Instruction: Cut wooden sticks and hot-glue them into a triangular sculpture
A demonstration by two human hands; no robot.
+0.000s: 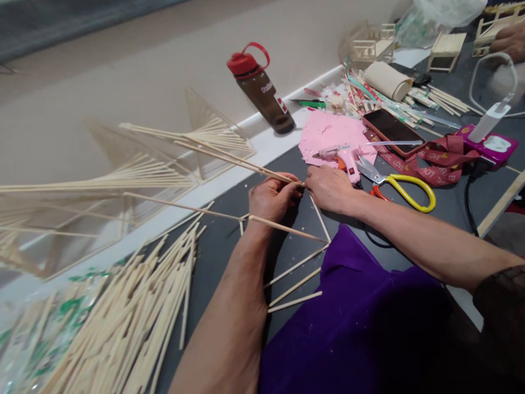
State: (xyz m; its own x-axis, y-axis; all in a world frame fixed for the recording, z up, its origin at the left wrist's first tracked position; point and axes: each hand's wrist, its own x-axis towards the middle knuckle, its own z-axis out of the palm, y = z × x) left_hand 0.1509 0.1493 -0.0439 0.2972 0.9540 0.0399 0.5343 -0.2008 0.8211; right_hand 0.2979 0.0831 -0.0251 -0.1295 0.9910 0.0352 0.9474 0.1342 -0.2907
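Note:
My left hand (270,200) is closed in a pinch on long wooden chopsticks (229,157) that stretch away to the upper left. Right against it, my right hand (331,189) has its fingers bent around the near ends of the same sticks; its fingertips are partly hidden. A frame of joined chopsticks (287,227) extends below both wrists, one stick passing over my left wrist. A pink glue gun (348,161) and yellow-handled scissors (410,189) lie just beyond my right hand.
Loose chopsticks (135,306) pile up at the lower left, beside wrapped packs (49,323). Fan-shaped stick structures (151,175) lean along the wall. A bottle (264,96), a phone (394,131) and a purple power block (488,145) stand or lie further back. Another person's hand (508,42) shows at upper right.

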